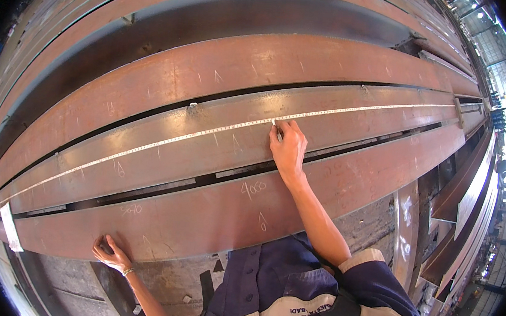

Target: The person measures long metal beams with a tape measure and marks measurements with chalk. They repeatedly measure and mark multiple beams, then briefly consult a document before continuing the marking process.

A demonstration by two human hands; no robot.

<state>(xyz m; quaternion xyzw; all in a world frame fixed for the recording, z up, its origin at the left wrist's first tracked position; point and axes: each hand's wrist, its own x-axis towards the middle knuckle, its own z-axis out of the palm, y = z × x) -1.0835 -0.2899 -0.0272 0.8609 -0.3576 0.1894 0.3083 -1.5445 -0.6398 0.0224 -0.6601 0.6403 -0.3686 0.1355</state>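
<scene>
A long white measuring tape (198, 134) lies stretched along the middle steel beam (303, 132). My right hand (289, 147) pinches a small white piece of chalk (273, 122), its tip at the tape's edge. Short white marks and small triangle-like signs show on the beam beside the tape. My left hand (113, 255) rests at the edge of the nearest steel beam (199, 222), fingers apart and holding nothing. Handwritten chalk marks cover parts of that beam's top.
Another reddish beam (213, 64) runs beyond the middle one, with dark gaps between them. A white sheet (11, 227) lies across the near beam's left end. A metal piece (459, 112) stands at the tape's right end. More steel sections (463, 200) are stacked at right.
</scene>
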